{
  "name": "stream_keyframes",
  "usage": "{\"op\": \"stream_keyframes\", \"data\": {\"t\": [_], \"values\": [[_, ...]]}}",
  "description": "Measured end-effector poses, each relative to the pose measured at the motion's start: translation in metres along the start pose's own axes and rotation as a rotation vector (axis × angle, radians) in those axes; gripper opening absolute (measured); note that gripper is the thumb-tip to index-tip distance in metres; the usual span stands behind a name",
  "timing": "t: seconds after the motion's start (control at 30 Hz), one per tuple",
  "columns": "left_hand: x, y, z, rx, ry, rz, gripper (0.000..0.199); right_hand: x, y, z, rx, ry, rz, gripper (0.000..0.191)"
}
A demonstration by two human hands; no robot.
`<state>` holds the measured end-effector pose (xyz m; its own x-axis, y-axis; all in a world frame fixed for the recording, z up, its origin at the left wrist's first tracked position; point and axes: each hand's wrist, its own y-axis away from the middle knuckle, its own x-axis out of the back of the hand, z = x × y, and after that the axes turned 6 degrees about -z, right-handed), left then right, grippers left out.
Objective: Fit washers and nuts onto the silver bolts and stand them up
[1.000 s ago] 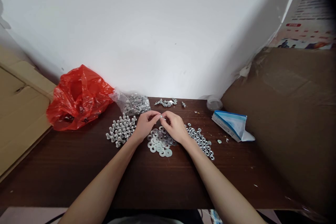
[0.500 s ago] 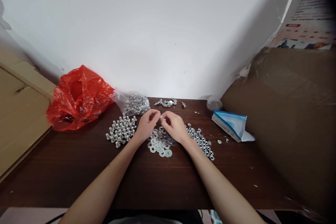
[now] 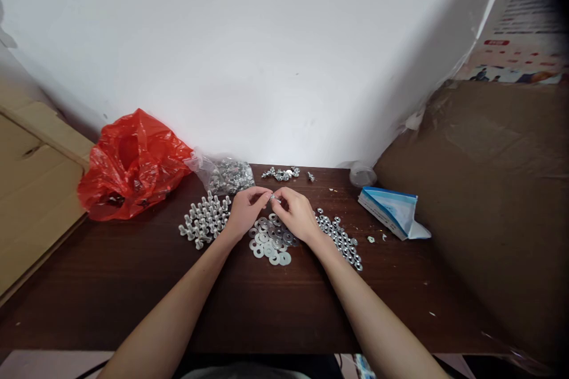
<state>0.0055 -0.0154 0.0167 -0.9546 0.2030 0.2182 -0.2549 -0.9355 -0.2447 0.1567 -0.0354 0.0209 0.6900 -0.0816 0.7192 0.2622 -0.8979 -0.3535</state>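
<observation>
A plain white wall (image 3: 284, 59) with a few small dark marks rises at the far side of my dark brown wood-grain table (image 3: 267, 314). Tan cardboard (image 3: 40, 201) stands at my left; a large brown cardboard panel (image 3: 489, 189) closes off the right, a printed paper sheet (image 3: 524, 41) above it. Soft light brightens the wall's middle, with greyer shade towards its right. A strip of pale pinkish floor (image 3: 53, 364) shows below the near edge.

Soft, moderate light, brightest low on white wall (image 3: 275, 71). Shadow down wall's right side. Glints on red bag (image 3: 133, 166). Right edge dark, wide-angle stretch toward sides. Small part between fingertips too tiny to read.
</observation>
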Motion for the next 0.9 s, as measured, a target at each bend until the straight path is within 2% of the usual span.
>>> {"op": "stream_keyframes", "data": {"t": [0.23, 0.43, 0.67, 0.9], "values": [[0.0003, 0.0017, -0.0021, 0.058, -0.169, 0.011, 0.035, -0.0009, -0.0002, -0.0007, 0.022, 0.005, -0.002, 0.014], [-0.0009, 0.0009, -0.0038, 0.015, -0.072, 0.013, 0.028, -0.0004, -0.0010, 0.0007, 0.000, 0.003, 0.022, 0.014], [-0.0020, 0.0025, 0.0013, 0.110, -0.044, 0.002, 0.039, -0.0010, -0.0007, 0.0035, -0.015, -0.024, 0.068, 0.016], [-0.0035, 0.0021, 0.0018, 0.046, -0.014, 0.026, 0.037, -0.0014, -0.0013, 0.0040, -0.012, -0.027, 0.061, 0.015]]}}
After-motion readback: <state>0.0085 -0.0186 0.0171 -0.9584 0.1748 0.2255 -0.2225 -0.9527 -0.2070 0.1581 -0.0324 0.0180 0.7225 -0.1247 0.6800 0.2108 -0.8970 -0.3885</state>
